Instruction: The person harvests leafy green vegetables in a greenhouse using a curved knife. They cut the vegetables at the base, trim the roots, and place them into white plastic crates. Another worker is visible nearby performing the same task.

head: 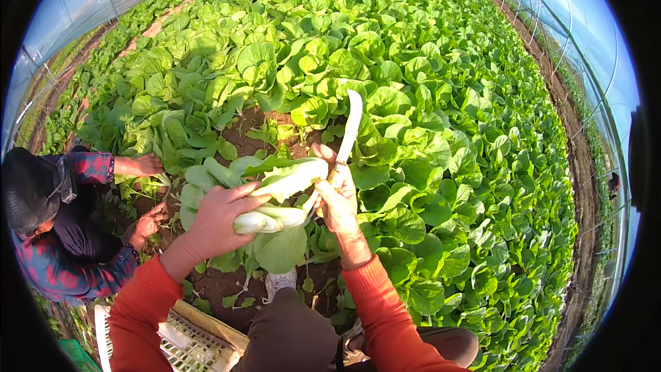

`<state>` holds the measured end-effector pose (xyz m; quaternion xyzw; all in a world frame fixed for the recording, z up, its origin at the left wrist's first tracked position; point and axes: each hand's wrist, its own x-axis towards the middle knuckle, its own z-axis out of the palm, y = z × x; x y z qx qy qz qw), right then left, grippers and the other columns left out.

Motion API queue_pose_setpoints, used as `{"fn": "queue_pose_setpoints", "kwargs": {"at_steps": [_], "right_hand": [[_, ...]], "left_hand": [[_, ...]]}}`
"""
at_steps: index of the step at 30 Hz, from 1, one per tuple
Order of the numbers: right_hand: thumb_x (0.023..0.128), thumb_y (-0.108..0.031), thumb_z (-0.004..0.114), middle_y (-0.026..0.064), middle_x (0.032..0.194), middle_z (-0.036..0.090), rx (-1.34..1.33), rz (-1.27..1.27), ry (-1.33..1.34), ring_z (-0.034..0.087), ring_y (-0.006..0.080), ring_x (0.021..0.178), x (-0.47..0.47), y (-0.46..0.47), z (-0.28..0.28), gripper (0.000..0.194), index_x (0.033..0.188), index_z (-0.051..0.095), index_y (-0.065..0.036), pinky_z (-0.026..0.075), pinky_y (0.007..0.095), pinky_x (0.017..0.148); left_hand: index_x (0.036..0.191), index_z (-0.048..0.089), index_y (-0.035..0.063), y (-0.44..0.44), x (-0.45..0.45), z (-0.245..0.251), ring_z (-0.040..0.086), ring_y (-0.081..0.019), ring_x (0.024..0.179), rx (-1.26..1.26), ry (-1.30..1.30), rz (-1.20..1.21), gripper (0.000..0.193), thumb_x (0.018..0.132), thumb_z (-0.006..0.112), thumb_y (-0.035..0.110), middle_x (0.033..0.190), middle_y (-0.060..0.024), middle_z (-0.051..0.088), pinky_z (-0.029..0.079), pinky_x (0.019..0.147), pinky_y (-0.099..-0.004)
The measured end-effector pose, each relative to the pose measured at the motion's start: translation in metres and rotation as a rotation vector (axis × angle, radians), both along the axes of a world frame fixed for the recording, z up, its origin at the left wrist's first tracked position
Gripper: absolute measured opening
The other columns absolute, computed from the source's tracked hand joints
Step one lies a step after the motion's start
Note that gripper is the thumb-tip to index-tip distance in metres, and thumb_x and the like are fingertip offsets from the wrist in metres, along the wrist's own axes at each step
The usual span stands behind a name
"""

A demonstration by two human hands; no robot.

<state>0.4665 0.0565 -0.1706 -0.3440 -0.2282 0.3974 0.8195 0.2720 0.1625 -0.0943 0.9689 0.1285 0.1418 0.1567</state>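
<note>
My left hand (219, 219) grips a bunch of leafy greens with thick pale stems, like bok choy (281, 248). The stem ends point right, and broad leaves spread left and below. My right hand (338, 199) is closed around the handle of a knife with a curved, pale blade (353, 124). That blade points up and away from me, above the plants. The thumb and fingers of this hand also meet the end of a wide pale stalk (302, 173) at the top of the bunch. My palm hides most of the knife handle.
A co-worker in a plaid sleeve (93, 165) crouches close on my left, hands among the plants. A white plastic crate (199, 349) stands by my left forearm. Dense greens (444, 134) grow ahead and right, inside a hooped greenhouse frame (594, 75). Bare soil (219, 289) surrounds my shoe.
</note>
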Motion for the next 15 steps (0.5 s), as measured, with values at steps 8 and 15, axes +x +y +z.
{"fn": "queue_pose_setpoints", "kwargs": {"at_steps": [8,15], "right_hand": [[0.08,0.0,0.068,-0.0014,0.072,0.057,-0.079,0.084,-0.186,0.044,0.0031,0.043,-0.032,-0.051,0.089,0.03,0.106,0.054,-0.004,0.033,0.0171,0.037],[0.079,0.005,0.066,0.0055,0.091,0.062,0.088,0.274,-0.414,0.059,0.0078,0.071,-0.108,-0.061,0.153,0.032,0.108,0.053,0.0,0.051,0.0219,0.062]], "left_hand": [[0.122,0.053,0.0051,-0.084,-0.073,0.069,0.055,-0.0129,0.102,-0.799,-0.307,0.134,0.062,0.064,0.074,0.009,0.114,-0.0078,0.059,0.044,0.089,-0.0304],[0.112,0.051,0.0041,-0.111,-0.104,0.07,0.034,-0.0191,0.128,-1.135,-0.593,0.025,0.055,0.065,0.077,0.012,0.143,-0.0124,0.031,0.032,0.102,-0.0352]]}}
